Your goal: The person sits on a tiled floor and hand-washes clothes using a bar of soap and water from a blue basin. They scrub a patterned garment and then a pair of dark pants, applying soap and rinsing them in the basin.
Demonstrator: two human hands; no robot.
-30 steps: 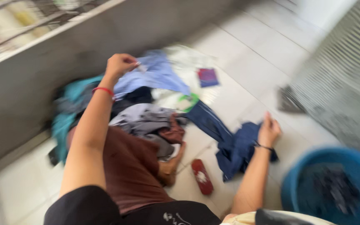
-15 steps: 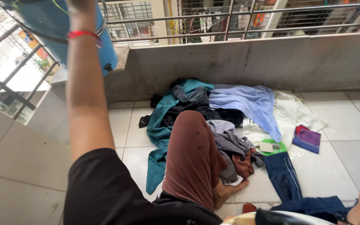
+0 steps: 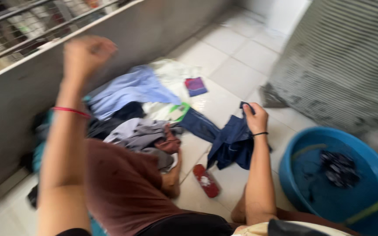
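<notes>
White-tiled balcony floor, strewn with laundry. Right hand [image 3: 255,117] grips navy trousers [image 3: 232,142], lifted off the tiles, blue wash basin [image 3: 298,175] to its right. Left hand [image 3: 84,54] raised, fisted, apparently empty. Step: transferring garment; next move requires carrying it rightward over the basin.

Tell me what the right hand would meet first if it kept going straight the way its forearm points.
The right hand, gripping the dark blue garment, points up the frame along the tiled floor. Nothing clearly lies in that line before bare tiles; the ribbed grey panel stands off to the right. Blur makes depth uncertain.
</notes>
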